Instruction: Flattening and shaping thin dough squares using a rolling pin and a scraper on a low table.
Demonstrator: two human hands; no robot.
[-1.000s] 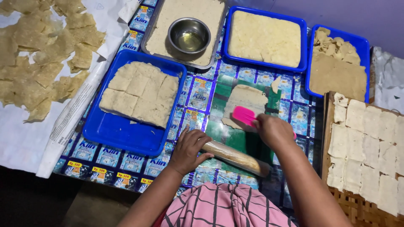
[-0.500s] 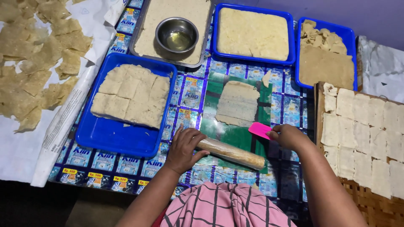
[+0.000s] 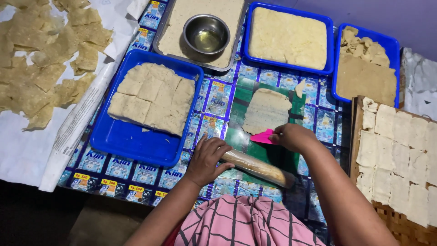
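Resting on a wooden rolling pin (image 3: 257,166), the left hand (image 3: 207,157) lies with fingers curled loosely over the pin's near end, which sits on the tabletop (image 3: 218,98) just in front of the person. The right hand (image 3: 293,136) pinches a pink scraper (image 3: 264,137), its blade touching the lower edge of a rolled, flattened dough sheet (image 3: 266,110) on a green mat (image 3: 243,136). To the left stands a blue tray (image 3: 132,146) bearing cut dough squares (image 3: 152,98). At the far edge are a metal tray (image 3: 177,36) with a small steel bowl (image 3: 205,34) of liquid, a second blue tray (image 3: 248,34) filled with a dough slab, and a third blue tray (image 3: 391,45) with darker dough. A woven rack (image 3: 396,223) of pale squares lies on the right; dried pieces (image 3: 45,68) rest on white paper on the left.
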